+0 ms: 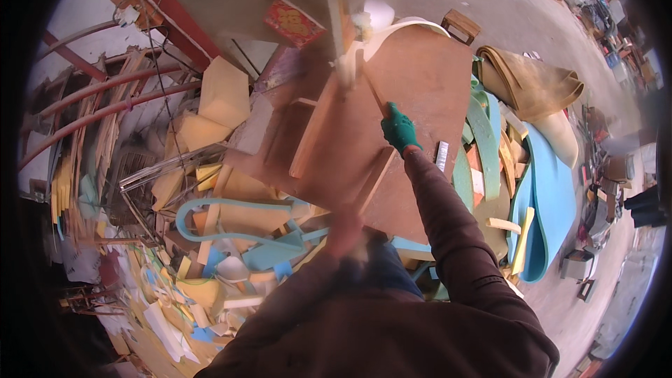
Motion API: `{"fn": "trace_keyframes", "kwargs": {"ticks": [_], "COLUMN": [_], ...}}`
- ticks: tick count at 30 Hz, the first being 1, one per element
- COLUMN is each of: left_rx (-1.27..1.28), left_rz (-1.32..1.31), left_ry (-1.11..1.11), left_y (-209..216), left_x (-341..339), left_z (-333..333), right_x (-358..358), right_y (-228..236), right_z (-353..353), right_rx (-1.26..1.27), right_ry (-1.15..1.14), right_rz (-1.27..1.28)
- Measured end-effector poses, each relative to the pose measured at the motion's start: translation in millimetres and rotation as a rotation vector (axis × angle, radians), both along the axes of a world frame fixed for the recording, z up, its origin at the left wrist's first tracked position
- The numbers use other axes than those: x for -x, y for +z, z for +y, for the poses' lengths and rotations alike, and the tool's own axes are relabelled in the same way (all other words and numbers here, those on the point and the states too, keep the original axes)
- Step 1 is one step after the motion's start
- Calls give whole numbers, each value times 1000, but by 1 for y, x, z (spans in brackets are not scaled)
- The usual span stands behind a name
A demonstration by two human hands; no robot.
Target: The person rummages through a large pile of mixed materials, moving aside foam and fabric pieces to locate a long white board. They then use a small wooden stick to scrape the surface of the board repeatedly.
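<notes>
My right hand (399, 130), in a green glove, is over a brown board-topped table (427, 70). Its fingers are closed at the near end of a thin brown strip (375, 89), which points away toward a pale upright post (337, 35). My left hand (344, 231) is a blur at the table's near edge, close to my body, and its fingers cannot be made out. Between the hands a narrow wooden-looking strip (376, 180) lies slanted on the board. Farther left a longer strip (313, 129) runs along the board. Right of my glove lies a small whitish, marked bar (442, 156).
Foam offcuts (238, 248) in yellow, blue and white heap up on the left. Green strips (483, 133), a folded blue sheet (544, 203) and a rolled tan sheet (528, 80) crowd the table's right side. A small wooden stool (460, 26) stands beyond. Red metal beams (168, 10) cross the upper left.
</notes>
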State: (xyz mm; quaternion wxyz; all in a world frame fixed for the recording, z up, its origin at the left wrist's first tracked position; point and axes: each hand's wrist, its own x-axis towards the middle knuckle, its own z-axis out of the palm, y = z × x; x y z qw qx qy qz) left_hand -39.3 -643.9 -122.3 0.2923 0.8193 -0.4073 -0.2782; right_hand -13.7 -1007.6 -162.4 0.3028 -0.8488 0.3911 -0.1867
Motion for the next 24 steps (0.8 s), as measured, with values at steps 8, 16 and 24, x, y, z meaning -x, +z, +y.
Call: {"fn": "trace_keyframes", "kwargs": {"ticks": [8,16,24], "left_rx": [40,662,357], "left_rz": [-178,-502,-557], "left_ry": [-80,120,308], "left_y": [-9,112,112], "left_x": [56,-30,-126], "left_z": [-78,-305,-515], "right_x": [15,41,24], "right_y": [22,34,-17], "right_z": [-36,-51,-34], "right_rx": [-128,-181,307], "right_ry": [36,137,202], "right_rz": [-32,-353,-45]}}
